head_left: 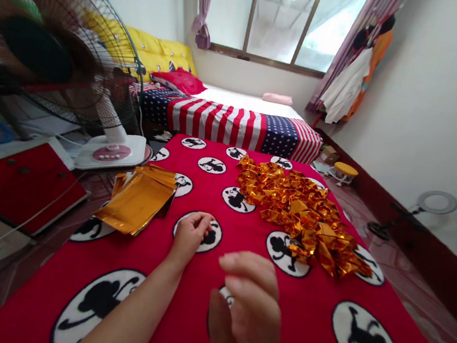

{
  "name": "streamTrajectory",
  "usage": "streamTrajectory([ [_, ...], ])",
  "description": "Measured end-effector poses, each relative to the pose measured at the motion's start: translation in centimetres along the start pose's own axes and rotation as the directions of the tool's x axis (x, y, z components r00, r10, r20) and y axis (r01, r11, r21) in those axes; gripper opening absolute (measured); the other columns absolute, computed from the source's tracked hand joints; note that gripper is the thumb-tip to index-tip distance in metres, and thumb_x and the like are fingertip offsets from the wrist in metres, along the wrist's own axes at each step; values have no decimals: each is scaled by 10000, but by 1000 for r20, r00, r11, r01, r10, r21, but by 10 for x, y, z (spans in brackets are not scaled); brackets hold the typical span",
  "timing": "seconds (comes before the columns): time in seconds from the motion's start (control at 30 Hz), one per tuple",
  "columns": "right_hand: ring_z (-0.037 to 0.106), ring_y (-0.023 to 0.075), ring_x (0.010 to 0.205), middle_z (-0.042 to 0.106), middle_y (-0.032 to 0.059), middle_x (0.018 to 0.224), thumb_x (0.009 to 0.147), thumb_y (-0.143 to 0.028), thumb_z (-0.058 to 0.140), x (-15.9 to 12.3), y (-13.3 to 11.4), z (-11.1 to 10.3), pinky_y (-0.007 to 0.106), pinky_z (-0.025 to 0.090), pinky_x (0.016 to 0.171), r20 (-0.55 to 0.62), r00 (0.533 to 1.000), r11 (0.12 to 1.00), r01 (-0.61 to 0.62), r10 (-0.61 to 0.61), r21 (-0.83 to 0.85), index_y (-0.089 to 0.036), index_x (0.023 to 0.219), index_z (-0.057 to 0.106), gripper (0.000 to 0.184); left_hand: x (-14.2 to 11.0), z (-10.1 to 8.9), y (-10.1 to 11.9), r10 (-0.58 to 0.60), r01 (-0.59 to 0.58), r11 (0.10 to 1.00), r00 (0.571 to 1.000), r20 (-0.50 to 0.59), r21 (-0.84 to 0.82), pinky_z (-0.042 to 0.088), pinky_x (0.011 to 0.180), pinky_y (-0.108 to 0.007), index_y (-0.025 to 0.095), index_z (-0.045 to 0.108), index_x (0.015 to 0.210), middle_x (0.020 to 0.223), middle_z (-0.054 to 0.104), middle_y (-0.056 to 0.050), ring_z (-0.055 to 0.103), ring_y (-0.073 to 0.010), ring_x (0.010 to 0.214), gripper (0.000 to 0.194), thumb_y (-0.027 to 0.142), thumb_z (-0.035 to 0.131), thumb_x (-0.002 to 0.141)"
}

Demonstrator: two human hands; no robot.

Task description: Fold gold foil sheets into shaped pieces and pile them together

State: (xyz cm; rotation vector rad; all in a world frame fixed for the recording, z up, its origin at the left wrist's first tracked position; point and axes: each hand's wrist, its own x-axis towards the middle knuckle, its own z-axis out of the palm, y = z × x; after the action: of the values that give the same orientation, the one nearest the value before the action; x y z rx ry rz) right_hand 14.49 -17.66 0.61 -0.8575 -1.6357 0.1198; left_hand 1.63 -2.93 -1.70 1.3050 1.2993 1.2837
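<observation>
So a red cloth (209, 191) printed with white ovals and black monkey-like figures is spread across most of the view, and both bare hands are seen over it.

The left hand (192, 231) is held low at the cloth, over one of the ovals, with its fingers loosely curled in and kept narrow. Whether anything is pinched in there can't be told, since the inside is hidden. It's placed just to the right of a stack of gold foil sheets (140, 200), which is left a bit uneven, edges fanned out near the cloth's left side.

The right hand (255, 301) is raised closer to the camera and slightly blurred. Its fingers are half bent, and a fairly wide gap is left between fingertips and thumb.

Over on the right side of the cloth, a big pile of folded gold foil pieces (295, 201) is heaped in a long band, well apart from the sheets.

As for the room: a floor fan (109, 151) with blurred blades is parked on the left, and a bed (234, 125) draped in stars and stripes is set under the window (278, 20). A yellow stool (345, 169) and a ring light (438, 202) can be spotted along the right wall.
</observation>
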Motion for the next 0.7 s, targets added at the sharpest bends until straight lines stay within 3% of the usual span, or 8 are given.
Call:
streamTrajectory([
  [0.1,561,250,1143,600,107,1212,875,-133,567,46,33,29,461,486,960,51,986,988,-157,157,-11,-242,1247,518,391,-2,-3,7,44,-41,997,998,-37,63,436,498,-214,140,700,901,688,663,-27,576,-132,559,322,429,568,844],
  [0.13,559,243,1131,608,102,1186,880,-138,555,52,43,36,450,475,967,58,986,988,-156,156,-8,-231,1218,527,351,-2,-6,10,77,-70,992,995,-64,109,469,543,-230,144,700,927,715,679,-35,603,-145,591,315,418,564,850],
  [0.2,570,234,1078,623,94,1136,870,-163,589,51,60,45,421,471,950,116,944,952,-304,308,-46,-214,1167,547,304,-1,-19,18,220,-177,945,966,-133,276,516,676,-272,158,706,971,845,718,-63,658,-177,728,285,374,551,867],
  [0.27,581,229,1011,635,85,1064,870,-188,601,43,70,49,392,480,897,141,883,894,-440,448,-84,-202,1103,571,236,3,-39,27,429,-269,802,880,-202,533,503,858,-339,168,712,976,971,724,-88,660,-219,909,274,358,536,886],
  [0.37,577,231,990,641,76,1041,856,-191,618,36,72,50,379,462,884,186,850,870,-479,493,-115,-200,1072,585,219,14,-78,33,538,-161,574,814,-221,803,389,1053,-461,170,681,1140,1176,683,-128,578,-293,1162,353,355,475,920],
  [0.43,578,233,983,647,70,1033,845,-187,630,37,70,50,377,452,880,208,846,871,-476,491,-124,-201,1066,590,225,20,-101,27,485,-32,469,844,-228,882,295,1117,-542,123,546,1345,1367,571,-180,447,-341,1329,494,371,428,934],
  [0.53,579,232,972,651,64,1019,840,-186,637,39,69,50,372,445,872,208,844,869,-479,495,-126,-203,1055,594,220,27,-121,5,249,141,391,935,-251,910,204,1122,-652,19,371,1462,1502,393,-251,262,-407,1437,636,401,331,955],
  [0.7,580,227,978,652,58,1023,828,-159,637,37,70,50,366,444,879,218,840,868,-484,496,-111,-208,1064,593,245,31,-125,-19,222,113,328,956,-193,938,180,1140,-642,-3,365,1463,1556,304,-230,213,-397,1457,663,425,278,963],
])
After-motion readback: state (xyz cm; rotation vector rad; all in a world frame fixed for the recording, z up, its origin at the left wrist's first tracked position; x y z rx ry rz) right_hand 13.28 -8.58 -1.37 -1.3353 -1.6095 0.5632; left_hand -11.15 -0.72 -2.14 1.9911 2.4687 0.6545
